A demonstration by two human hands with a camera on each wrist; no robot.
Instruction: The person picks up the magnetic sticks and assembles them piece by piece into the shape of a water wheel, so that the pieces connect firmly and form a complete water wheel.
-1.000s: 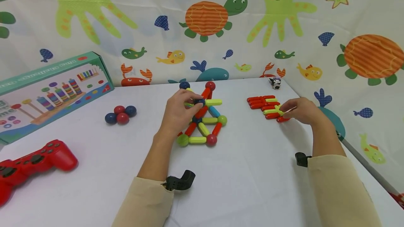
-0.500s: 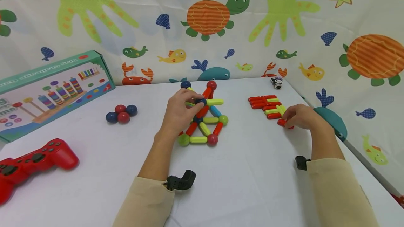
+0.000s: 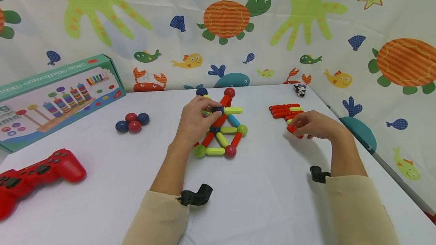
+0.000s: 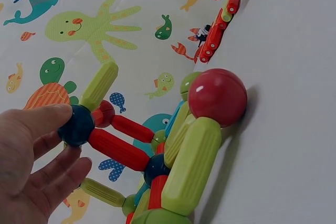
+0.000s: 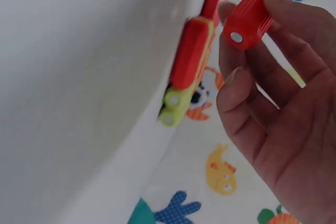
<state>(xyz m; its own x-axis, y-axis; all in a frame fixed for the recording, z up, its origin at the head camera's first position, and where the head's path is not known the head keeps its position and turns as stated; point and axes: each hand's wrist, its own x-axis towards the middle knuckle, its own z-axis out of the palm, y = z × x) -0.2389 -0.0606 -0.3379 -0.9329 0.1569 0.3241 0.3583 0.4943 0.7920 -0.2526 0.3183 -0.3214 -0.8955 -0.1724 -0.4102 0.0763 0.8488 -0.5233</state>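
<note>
A structure of magnetic rods and balls (image 3: 219, 127) stands mid-table, red, green and blue. My left hand (image 3: 208, 109) pinches the dark blue ball (image 3: 216, 110) near its top; the left wrist view shows thumb and fingers curled round that ball (image 4: 77, 125), with a red ball (image 4: 217, 96) close to the camera. My right hand (image 3: 293, 127) holds a short red rod (image 3: 291, 131) just above the table, left of the pile of red and green rods (image 3: 284, 110). The right wrist view shows the red rod (image 5: 252, 14) pinched in the fingertips beside the pile (image 5: 190, 64).
Three loose balls (image 3: 132, 122) lie left of the structure. A toy box (image 3: 51, 97) and a red game controller (image 3: 34, 175) sit at the far left. A small black-and-white figurine (image 3: 300, 89) stands at the back right corner. The table edge (image 3: 385, 165) runs close on the right.
My right hand has pulled a red rod off the pile and carried it leftward, toward the structure. The left hand has kept its hold on the blue ball.
</note>
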